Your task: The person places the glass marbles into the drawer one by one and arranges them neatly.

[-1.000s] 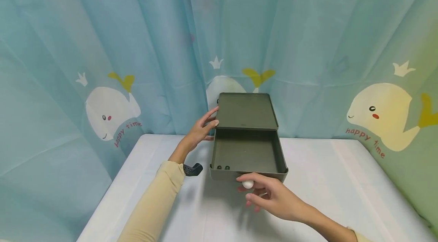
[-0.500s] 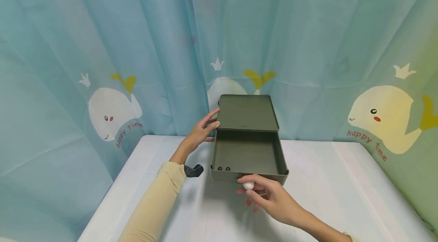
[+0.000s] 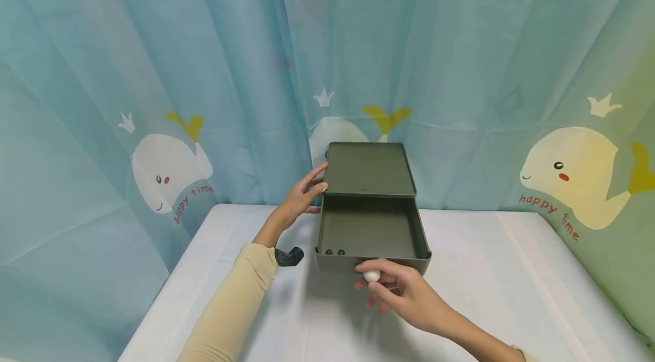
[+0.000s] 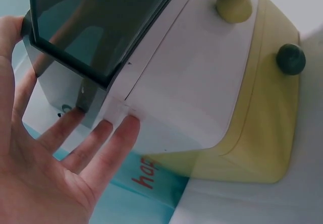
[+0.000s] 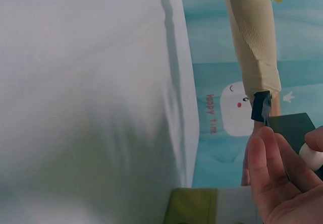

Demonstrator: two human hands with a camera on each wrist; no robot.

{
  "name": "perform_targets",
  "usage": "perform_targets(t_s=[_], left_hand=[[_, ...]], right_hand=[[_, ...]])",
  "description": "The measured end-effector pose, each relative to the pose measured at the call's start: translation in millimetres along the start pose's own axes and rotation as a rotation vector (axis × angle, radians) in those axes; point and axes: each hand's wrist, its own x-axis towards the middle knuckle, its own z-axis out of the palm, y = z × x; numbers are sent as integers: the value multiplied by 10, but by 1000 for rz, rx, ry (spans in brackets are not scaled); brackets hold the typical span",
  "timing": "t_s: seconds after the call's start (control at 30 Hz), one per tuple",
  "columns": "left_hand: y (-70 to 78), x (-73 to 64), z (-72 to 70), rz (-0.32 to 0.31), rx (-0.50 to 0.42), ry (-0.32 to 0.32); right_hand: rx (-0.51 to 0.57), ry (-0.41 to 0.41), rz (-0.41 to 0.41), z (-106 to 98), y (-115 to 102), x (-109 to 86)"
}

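Note:
A small drawer cabinet with a dark green top stands on the table. Its dark green drawer is pulled out; two small, round, dark green things lie in the drawer's front left corner. My right hand pinches the drawer's white round knob between thumb and index finger, the other fingers below it. On the cabinet's left side rests my left hand, fingers spread and fairly straight. In the left wrist view, a white drawer with a yellow knob and a yellow drawer with a green knob show underneath.
A white-covered table bears the cabinet. Close behind hangs a blue-green curtain printed with whales. A black strap-like device sits at the left wrist.

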Motion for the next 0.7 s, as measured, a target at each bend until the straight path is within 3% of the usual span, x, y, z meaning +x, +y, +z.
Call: perform_targets(t_s=[0.7], left_hand=[[19, 3, 6, -17, -24, -7]], right_hand=[[-2, 46, 83, -336, 214, 423]])
